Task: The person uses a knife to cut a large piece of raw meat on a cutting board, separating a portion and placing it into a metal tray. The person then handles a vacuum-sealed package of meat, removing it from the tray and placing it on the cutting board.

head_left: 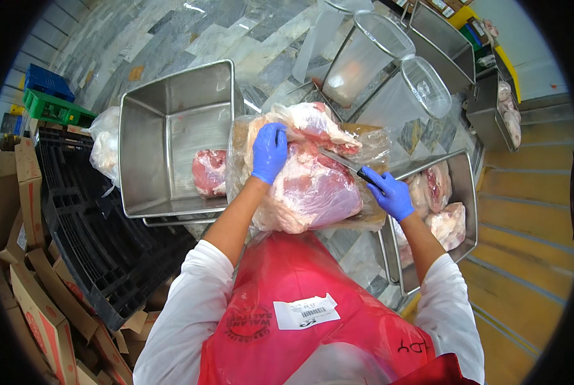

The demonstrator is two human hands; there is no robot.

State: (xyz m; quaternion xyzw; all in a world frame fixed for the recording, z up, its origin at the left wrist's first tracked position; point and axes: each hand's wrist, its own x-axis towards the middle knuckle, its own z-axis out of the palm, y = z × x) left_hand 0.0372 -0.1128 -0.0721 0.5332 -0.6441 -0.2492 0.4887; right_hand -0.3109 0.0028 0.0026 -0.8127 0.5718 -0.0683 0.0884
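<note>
A large cut of raw meat (316, 192) with pale fat lies in front of me on clear plastic over a cardboard box (378, 151). My right hand (391, 194), in a blue glove, is closed round the black handle of a knife (345, 162). The blade reaches left into the red flesh, below a bony upper part of the cut. My left hand (270, 153), also gloved in blue, has its fingers curled on the upper left of the meat, gripping its edge; the fingertips are partly hidden.
At the left, a deep steel bin (143, 151) holds one piece of meat (209, 172). Another steel bin (468, 212) at the right holds several pieces. Beyond stand bag-lined frames (383, 38). A black pallet (94, 224) and cardboard boxes (40, 314) lie at the lower left.
</note>
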